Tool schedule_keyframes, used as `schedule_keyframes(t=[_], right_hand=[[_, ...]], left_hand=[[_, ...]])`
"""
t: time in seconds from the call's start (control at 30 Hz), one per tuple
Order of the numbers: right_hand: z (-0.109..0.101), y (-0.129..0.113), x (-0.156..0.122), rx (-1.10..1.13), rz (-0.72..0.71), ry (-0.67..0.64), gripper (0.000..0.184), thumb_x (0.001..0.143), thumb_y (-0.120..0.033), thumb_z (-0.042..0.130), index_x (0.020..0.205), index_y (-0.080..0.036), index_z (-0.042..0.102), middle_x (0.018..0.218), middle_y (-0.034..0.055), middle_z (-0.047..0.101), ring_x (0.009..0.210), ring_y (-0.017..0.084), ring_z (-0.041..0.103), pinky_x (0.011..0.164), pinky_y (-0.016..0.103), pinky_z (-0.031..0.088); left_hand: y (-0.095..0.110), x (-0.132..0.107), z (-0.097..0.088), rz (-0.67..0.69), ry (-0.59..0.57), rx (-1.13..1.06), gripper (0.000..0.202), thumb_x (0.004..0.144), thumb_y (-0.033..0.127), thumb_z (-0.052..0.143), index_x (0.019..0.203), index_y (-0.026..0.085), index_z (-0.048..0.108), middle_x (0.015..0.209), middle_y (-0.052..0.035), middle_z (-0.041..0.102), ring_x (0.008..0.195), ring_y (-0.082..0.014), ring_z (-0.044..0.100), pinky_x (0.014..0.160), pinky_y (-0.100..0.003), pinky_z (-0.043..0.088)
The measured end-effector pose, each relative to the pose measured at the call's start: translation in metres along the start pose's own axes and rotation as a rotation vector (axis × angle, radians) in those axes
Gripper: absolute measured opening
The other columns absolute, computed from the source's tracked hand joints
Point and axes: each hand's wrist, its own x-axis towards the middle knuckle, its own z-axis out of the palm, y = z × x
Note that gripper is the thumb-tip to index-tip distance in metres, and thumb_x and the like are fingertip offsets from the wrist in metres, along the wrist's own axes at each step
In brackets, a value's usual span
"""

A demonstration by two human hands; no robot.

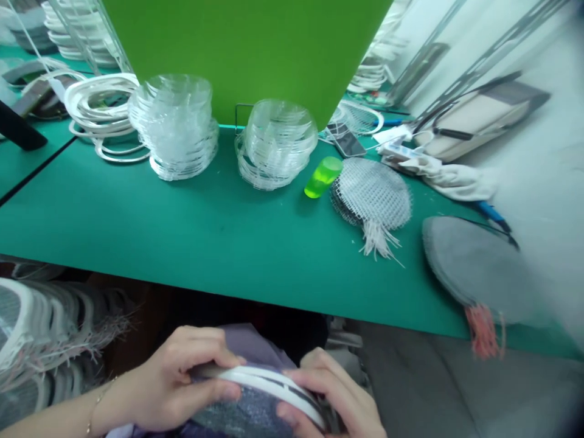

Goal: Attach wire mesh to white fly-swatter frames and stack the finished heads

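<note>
Low in the view, in front of my body, is a white curved plastic frame point(264, 384) with grey mesh point(241, 410) below its rim. My left hand point(182, 377) pinches the rim's left part between thumb and fingers. On the right part, my right hand point(340, 395) closes its thumb and fingers around the same rim. A narrow dark gap runs between two white strips of the rim. The frame's lower part is cut off by the picture's bottom edge.
On the green table point(219, 237) stand stacks of clear discs point(176, 128), a green cylinder point(323, 176), coarse round meshes point(378, 188) and fine grey meshes point(479, 267). White rings point(103, 100) lie at the back left. Stacked white frames point(50, 316) stand below the table's left edge.
</note>
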Motion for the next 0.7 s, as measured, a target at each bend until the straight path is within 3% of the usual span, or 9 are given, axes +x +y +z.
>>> schedule_keyframes(t=[0.17,0.33,0.57,0.7], right_hand=[[0.000,-0.005,0.005,-0.074,0.075,-0.037,0.015,0.096,-0.035,0.061,0.094,-0.020,0.066,0.073,0.0031,0.062,0.063,0.015,0.060,0.052,0.025,0.049],[-0.002,-0.011,0.011,-0.184,0.053,-0.155,0.016,0.100,-0.031,0.051,0.094,-0.021,0.061,0.077,0.0042,0.060,0.071,0.017,0.059,0.058,0.027,0.049],[-0.007,-0.015,0.018,-0.213,0.016,-0.271,0.025,0.104,-0.034,0.042,0.089,-0.021,0.058,0.078,0.0036,0.059,0.071,0.017,0.054,0.060,0.028,0.045],[-0.005,-0.016,0.019,-0.229,-0.016,-0.298,0.029,0.105,-0.034,0.039,0.086,-0.020,0.056,0.075,0.0026,0.057,0.070,0.016,0.053,0.062,0.029,0.045]], left_hand=[[0.014,0.011,-0.006,-0.093,-0.039,0.128,0.006,0.092,0.023,0.064,0.096,0.021,0.068,0.073,-0.0006,0.067,0.063,-0.0140,0.064,0.058,-0.022,0.050],[0.036,0.035,0.000,-0.028,-0.115,0.316,0.025,0.095,0.025,0.060,0.119,0.025,0.066,0.098,-0.0045,0.071,0.084,-0.0181,0.069,0.073,-0.024,0.058],[0.048,0.051,-0.003,0.066,-0.283,0.436,0.020,0.102,0.028,0.050,0.112,0.024,0.067,0.086,-0.0013,0.067,0.071,-0.0154,0.065,0.059,-0.023,0.051],[0.054,0.056,-0.008,0.135,-0.320,0.534,0.032,0.107,0.027,0.037,0.102,0.021,0.068,0.072,-0.0003,0.062,0.057,-0.0142,0.058,0.051,-0.025,0.045]])
